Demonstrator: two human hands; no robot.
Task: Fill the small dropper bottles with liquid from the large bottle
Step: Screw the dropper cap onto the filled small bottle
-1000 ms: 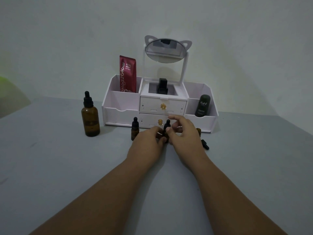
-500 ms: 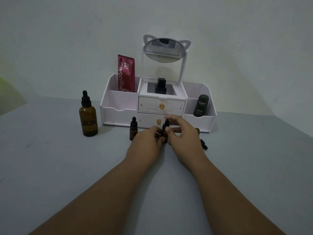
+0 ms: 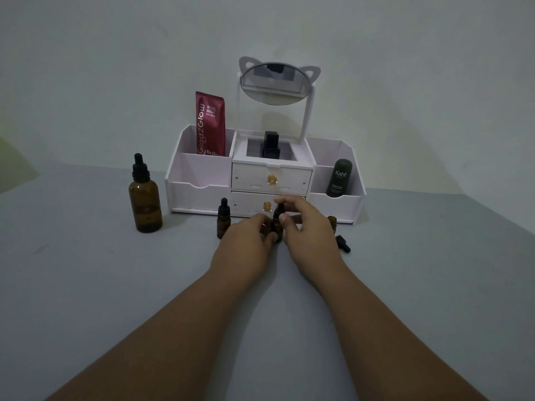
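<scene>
A small amber dropper bottle (image 3: 277, 224) stands on the grey table between my hands. My left hand (image 3: 246, 241) grips its body from the left. My right hand (image 3: 307, 227) pinches its black dropper cap with thumb and fingers. Another small capped dropper bottle (image 3: 223, 219) stands just left of my left hand. A third small amber bottle (image 3: 332, 220) peeks out behind my right hand, uncapped, with a loose black dropper cap (image 3: 343, 243) lying beside it. The large amber bottle (image 3: 144, 199) with its black dropper cap on stands upright at the left.
A white cosmetic organiser (image 3: 202, 195) with two drawers and a cat-ear mirror (image 3: 273, 82) stands against the wall behind the bottles. It holds a red sachet (image 3: 210, 124), a black bottle (image 3: 271, 146) and a dark green tube (image 3: 339, 178).
My hands stay on the small bottle in the middle, the right fingers shifting slightly on its cap. The view has barely moved.
</scene>
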